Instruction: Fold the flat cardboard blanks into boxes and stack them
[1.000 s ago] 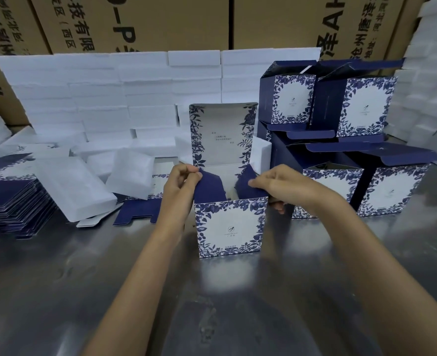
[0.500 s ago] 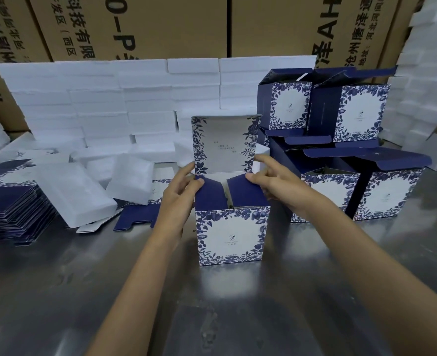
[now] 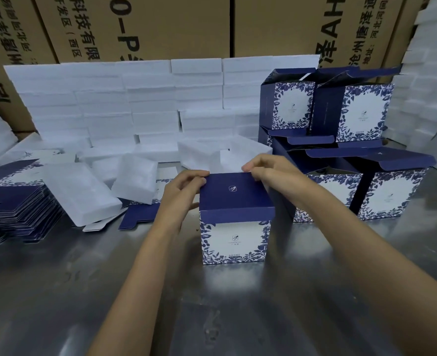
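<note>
A blue-and-white floral box stands upright on the steel table in the middle. Its navy lid lies folded down over the top, the front lip hanging outside the front wall. My left hand holds the lid's left edge, fingers curled at the back left corner. My right hand pinches the lid's back right edge. A pile of flat navy blanks lies at the left. Folded boxes with open lids are stacked two high at the right.
White foam blocks are stacked along the back and at the right. Loose foam trays and one flat blank lie left of the box. Brown cartons form the back wall.
The box's tall back lid, upright before, has come down flat over the tucked side flaps. Both hands moved from the side flaps to the lid's edges.
</note>
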